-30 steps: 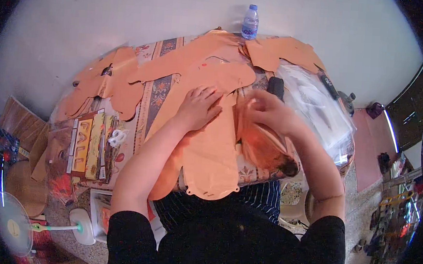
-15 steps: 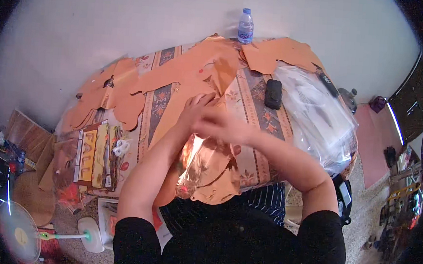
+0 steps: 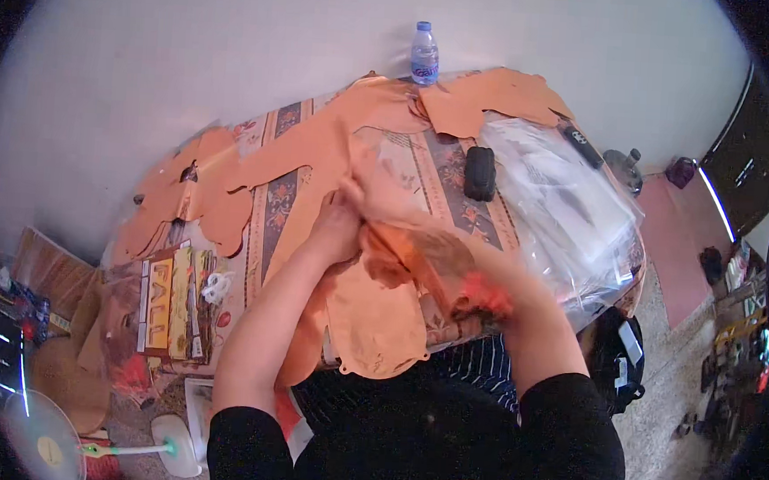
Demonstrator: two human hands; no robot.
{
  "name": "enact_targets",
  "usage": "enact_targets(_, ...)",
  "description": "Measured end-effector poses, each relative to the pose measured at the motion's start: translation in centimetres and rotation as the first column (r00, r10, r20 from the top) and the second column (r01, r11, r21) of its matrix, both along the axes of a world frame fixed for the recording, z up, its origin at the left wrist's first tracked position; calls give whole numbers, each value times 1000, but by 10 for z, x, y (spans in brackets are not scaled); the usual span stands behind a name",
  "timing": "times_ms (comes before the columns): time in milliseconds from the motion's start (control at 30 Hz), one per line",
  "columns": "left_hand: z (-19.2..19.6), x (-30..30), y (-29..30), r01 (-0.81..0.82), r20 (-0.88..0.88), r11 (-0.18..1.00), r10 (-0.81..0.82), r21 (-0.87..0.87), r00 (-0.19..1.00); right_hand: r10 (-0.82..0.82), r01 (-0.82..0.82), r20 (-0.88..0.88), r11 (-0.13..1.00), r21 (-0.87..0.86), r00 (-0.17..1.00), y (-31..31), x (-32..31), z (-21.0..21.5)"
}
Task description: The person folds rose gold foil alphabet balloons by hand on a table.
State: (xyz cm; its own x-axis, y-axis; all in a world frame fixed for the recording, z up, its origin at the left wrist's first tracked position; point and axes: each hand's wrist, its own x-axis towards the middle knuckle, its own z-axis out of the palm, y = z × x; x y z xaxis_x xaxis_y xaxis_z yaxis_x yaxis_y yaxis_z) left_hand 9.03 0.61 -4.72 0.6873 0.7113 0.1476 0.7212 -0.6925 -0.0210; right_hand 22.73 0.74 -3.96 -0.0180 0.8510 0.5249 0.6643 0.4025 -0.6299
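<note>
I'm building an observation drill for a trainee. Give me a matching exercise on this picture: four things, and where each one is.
Things:
1. Bottle
2. Fan
3. Plastic bags
4. Left hand

Places:
A. Right side of the table
B. Over an orange sheet, close to the right hand
C. Far edge of the table, by the wall
D. Lower left of the picture, off the table

Pairs: 1-C; 2-D; 3-A; 4-B

A blue-capped water bottle (image 3: 425, 56) stands far back on the worktop (image 3: 274, 198); a pedestal fan (image 3: 51, 444) stands at lower left.
</note>
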Motion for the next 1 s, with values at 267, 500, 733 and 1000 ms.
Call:
enact_targets(267, 10, 0, 8, 110, 140, 961, -76, -255, 987, 258, -258, -4, 965, 54, 966, -40, 6, 29)
enact_targets(500, 11, -15, -8, 108, 142, 994, -102, -35, 985, 370, -405, -174, 758, -512, 913, -107, 9, 46)
enact_targets(733, 16, -2, -5, 126, 71, 990, -122, -60, 990, 673, -664, -38, 717, -213, 739, -165, 17, 45)
enact_targets(1000, 1, -1, 3, 147, 159, 983, -164, 114, 974, 224, -78, 478, 949, -305, 850, -118, 49, 4)
